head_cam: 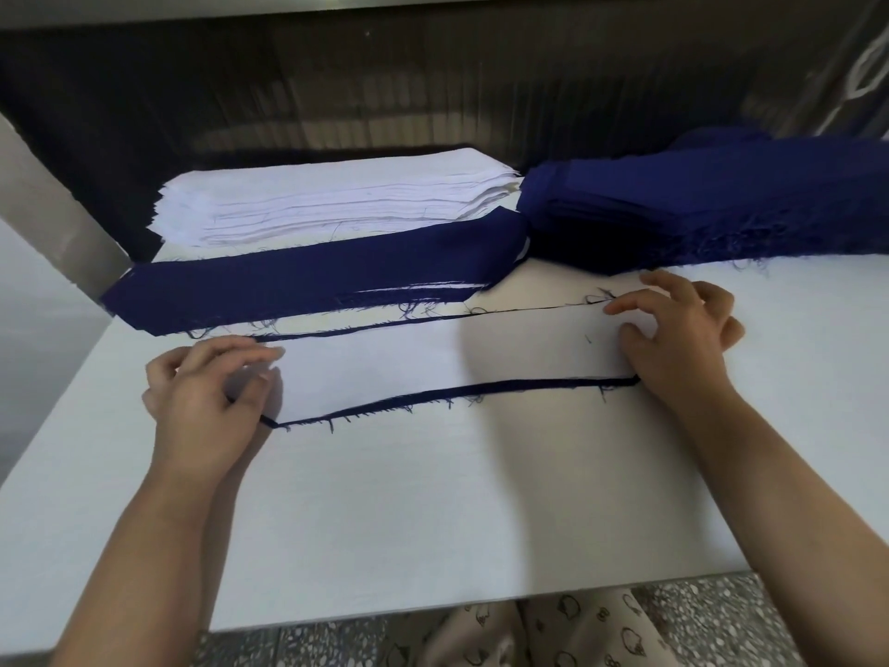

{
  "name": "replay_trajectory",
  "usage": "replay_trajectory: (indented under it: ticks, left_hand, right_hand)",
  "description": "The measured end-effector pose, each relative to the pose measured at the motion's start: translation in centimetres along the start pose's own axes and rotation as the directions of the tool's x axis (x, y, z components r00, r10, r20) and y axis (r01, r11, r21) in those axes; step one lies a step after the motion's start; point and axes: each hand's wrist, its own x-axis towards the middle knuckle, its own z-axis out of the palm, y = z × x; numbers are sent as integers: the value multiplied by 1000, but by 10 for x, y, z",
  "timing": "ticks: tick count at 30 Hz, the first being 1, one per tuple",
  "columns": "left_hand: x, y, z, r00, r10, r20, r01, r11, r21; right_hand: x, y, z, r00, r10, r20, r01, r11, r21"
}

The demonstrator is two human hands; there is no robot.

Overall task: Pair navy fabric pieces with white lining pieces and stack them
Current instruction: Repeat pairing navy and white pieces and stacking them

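A white lining piece [457, 349] lies flat on a navy fabric piece [481, 389] in the middle of the table; only thin navy edges show along its near and far sides. My left hand [207, 392] pinches the left end of the lining between curled fingers and thumb. My right hand [678, 329] rests its arched fingertips on the right end. Behind them lies a stack of paired pieces [312, 276] with navy on top. A pile of white lining pieces [336, 199] sits at the back left, and a pile of navy pieces [697, 204] at the back right.
The white table [433, 522] reaches to its front edge just above a speckled floor [721, 613]. A dark machine opening [385, 89] runs along the back, and a grey upright panel [53, 204] stands at the left.
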Motion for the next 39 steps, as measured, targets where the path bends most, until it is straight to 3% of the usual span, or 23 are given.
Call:
replay_trajectory:
  ticks: [9, 15, 18, 23, 29, 35, 37, 39]
  left_hand:
    - [2, 0, -1, 995, -41, 90, 38, 999, 34]
    - [3, -2, -3, 995, -41, 95, 37, 998, 42]
    - [4, -1, -3, 995, -48, 89, 46, 999, 25]
    - [6, 10, 0, 998, -36, 44, 35, 999, 13]
    - [28, 46, 17, 999, 46, -1, -46, 997, -61]
    - [59, 87, 48, 996, 68, 64, -62, 994, -95]
    - [67, 105, 61, 994, 61, 86, -50, 990, -128]
    - [72, 125, 74, 993, 57, 105, -40, 986, -161]
  right_hand:
    - [0, 1, 0, 996, 16, 86, -21, 998, 59]
    - [0, -3, -10, 969, 247, -15, -226, 905, 360]
    - [0, -3, -10, 967, 254, 9, -235, 880, 412]
    - [-1, -4, -4, 975, 221, 17, -213, 913, 348]
    - [26, -16, -5, 988, -22, -155, 51, 982, 183]
    - [62, -31, -22, 923, -174, -344, 221, 970, 104]
    - [75, -34, -26, 921, -219, -321, 248, 967, 52]
    - [90, -35, -25, 959, -226, -172, 218, 974, -64]
